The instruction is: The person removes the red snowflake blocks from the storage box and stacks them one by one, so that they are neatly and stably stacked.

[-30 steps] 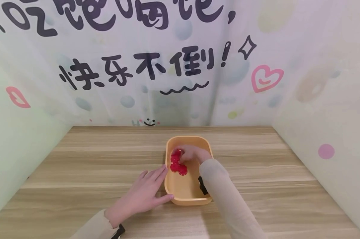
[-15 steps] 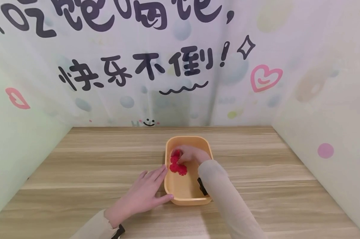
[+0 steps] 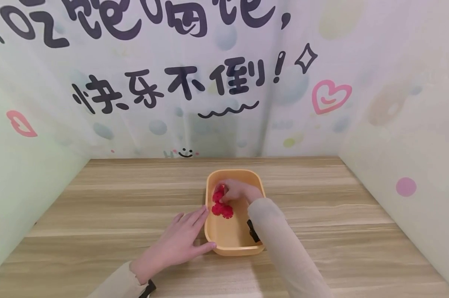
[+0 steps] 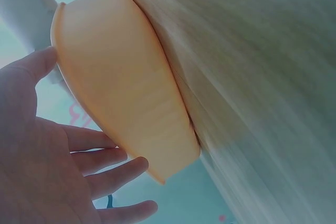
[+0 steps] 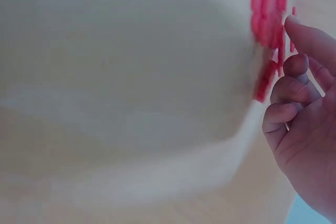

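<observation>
In the head view, several red notched plastic discs, like snowflake building pieces, lie in a yellow-orange bin on its left side. My right hand reaches into the bin over the right rim, and its thumb and fingers pinch a red disc. The right wrist view shows the thumb and curled fingers at the edge of the stacked red discs. Outside the bin, my left hand rests on the left rim with fingers spread. In the left wrist view its thumb and fingertips touch the rim from outside.
The bin stands on a wood-grain table. A pale printed curtain with dark lettering hangs behind the table, and light walls flank both sides. Dark straps sit at both wrists over beige sleeves.
My right fingers shift slightly among the red discs, and the discs near the fingertips sit a little differently. The left hand and the bin stay in place.
</observation>
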Available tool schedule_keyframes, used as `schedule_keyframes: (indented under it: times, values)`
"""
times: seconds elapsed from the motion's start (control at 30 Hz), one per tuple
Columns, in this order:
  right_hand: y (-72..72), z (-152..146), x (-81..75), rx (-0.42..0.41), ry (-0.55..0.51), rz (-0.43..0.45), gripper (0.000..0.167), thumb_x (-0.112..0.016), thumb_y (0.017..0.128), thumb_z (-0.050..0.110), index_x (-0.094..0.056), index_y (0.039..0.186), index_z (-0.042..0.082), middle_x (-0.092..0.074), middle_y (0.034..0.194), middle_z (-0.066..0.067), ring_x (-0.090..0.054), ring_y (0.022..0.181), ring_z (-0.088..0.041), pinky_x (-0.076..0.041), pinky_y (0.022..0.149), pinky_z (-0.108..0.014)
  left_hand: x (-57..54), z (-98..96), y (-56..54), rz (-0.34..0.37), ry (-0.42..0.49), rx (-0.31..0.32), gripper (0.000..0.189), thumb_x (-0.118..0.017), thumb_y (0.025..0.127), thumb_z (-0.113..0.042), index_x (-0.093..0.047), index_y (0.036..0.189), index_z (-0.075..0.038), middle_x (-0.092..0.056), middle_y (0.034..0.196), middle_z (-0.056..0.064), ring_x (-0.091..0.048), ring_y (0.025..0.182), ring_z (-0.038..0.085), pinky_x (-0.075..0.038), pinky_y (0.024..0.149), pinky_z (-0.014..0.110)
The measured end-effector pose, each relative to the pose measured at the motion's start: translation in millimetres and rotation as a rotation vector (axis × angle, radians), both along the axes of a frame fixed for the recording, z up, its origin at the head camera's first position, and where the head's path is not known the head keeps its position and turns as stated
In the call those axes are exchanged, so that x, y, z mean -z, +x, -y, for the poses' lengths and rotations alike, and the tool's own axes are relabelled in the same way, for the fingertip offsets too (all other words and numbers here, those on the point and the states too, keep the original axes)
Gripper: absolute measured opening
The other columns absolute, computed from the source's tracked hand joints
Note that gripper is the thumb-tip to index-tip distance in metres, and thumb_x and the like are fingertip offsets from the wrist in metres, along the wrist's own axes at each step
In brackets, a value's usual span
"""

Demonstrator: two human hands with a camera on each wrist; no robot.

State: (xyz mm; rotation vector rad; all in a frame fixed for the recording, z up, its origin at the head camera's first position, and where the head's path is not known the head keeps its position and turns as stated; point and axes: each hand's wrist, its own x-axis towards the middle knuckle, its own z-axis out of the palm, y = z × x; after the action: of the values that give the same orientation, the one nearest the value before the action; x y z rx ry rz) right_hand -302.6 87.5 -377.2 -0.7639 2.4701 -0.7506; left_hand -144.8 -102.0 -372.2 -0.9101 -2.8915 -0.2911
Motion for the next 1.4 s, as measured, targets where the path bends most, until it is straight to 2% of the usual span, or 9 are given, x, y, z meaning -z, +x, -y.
schedule_keyframes:
  times: [0.17, 0.37, 0.53, 0.63, 0.77, 0.87, 1.03, 1.4]
  values:
    - [-2.1, -2.6, -15.9, 0.036, -0.049, 0.001, 0.030, -0.066, 0.078, 0.009, -0.054, 0.105, 0.011, -0.054, 0.089, -0.003, -0.051, 0.080, -0.019, -0.045, 0.070, -0.027, -0.2, 0.3, -0.6, 0.015, 0.002, -0.002, 0.084, -0.043, 0.079, -0.064, -0.034, 0.135, -0.002, -0.032, 0.138, 0.010, -0.035, 0.120, 0.026, -0.027, 0.091, 0.055]
    - [-9.5, -8.7, -38.0, 0.027, -0.058, -0.057, 0.032, -0.062, 0.081, 0.011, -0.051, 0.111, 0.012, -0.053, 0.078, -0.007, -0.052, 0.076, -0.029, -0.044, 0.065, -0.031, -0.4, 0.4, -1.3, 0.022, -0.003, -0.004, 0.083, -0.044, 0.079, -0.064, -0.034, 0.135, -0.002, -0.032, 0.138, 0.010, -0.038, 0.118, 0.028, -0.028, 0.091, 0.055]
    - [-13.2, -18.2, -54.2, 0.009, -0.099, -0.093, 0.031, -0.062, 0.081, 0.010, -0.053, 0.110, 0.009, -0.053, 0.077, -0.008, -0.051, 0.073, -0.027, -0.043, 0.064, -0.029, -0.6, 0.4, -1.3, 0.014, 0.004, -0.001, 0.083, -0.046, 0.079, -0.062, -0.035, 0.134, -0.002, -0.033, 0.137, 0.010, -0.039, 0.117, 0.029, -0.028, 0.091, 0.055]
    - [-14.6, -25.8, -61.2, 0.028, -0.086, -0.121, 0.031, -0.064, 0.080, 0.013, -0.054, 0.109, 0.011, -0.052, 0.076, -0.006, -0.050, 0.072, -0.025, -0.043, 0.062, -0.028, -0.3, 0.4, -1.1, 0.011, 0.006, 0.000, 0.083, -0.045, 0.079, -0.062, -0.034, 0.135, -0.002, -0.033, 0.138, 0.010, -0.039, 0.117, 0.028, -0.028, 0.091, 0.054]
    - [-14.9, -37.3, -68.6, 0.045, -0.074, -0.125, 0.031, -0.064, 0.080, 0.015, -0.053, 0.109, 0.012, -0.051, 0.077, -0.007, -0.048, 0.072, -0.023, -0.044, 0.065, -0.034, 0.4, 0.3, -1.4, 0.010, 0.002, -0.006, 0.083, -0.044, 0.079, -0.063, -0.033, 0.136, -0.003, -0.032, 0.138, 0.010, -0.037, 0.118, 0.027, -0.028, 0.092, 0.053]
    - [-13.8, -46.3, -71.5, 0.038, -0.082, -0.125, 0.032, -0.063, 0.080, 0.014, -0.052, 0.110, 0.011, -0.050, 0.076, -0.007, -0.047, 0.070, -0.023, -0.044, 0.066, -0.038, 1.1, 0.3, -1.8, 0.011, -0.002, -0.009, 0.084, -0.043, 0.079, -0.063, -0.032, 0.136, -0.003, -0.031, 0.139, 0.009, -0.036, 0.120, 0.026, -0.028, 0.092, 0.053]
    - [-9.9, -61.9, -71.1, -0.001, -0.109, -0.140, 0.032, -0.063, 0.080, 0.011, -0.051, 0.110, 0.008, -0.048, 0.070, -0.007, -0.045, 0.064, -0.021, -0.041, 0.060, -0.031, 2.0, 0.4, -2.0, 0.006, -0.006, -0.004, 0.083, -0.043, 0.080, -0.063, -0.033, 0.135, -0.002, -0.031, 0.139, 0.010, -0.033, 0.122, 0.023, -0.028, 0.092, 0.052]
    - [0.4, -88.5, -60.8, -0.078, -0.141, -0.169, 0.029, -0.064, 0.079, 0.009, -0.052, 0.106, 0.007, -0.047, 0.067, -0.004, -0.044, 0.060, -0.018, -0.039, 0.057, -0.029, 1.5, -0.4, -1.1, 0.007, -0.005, -0.001, 0.082, -0.043, 0.080, -0.062, -0.032, 0.136, -0.002, -0.031, 0.139, 0.010, -0.035, 0.121, 0.025, -0.027, 0.093, 0.052]
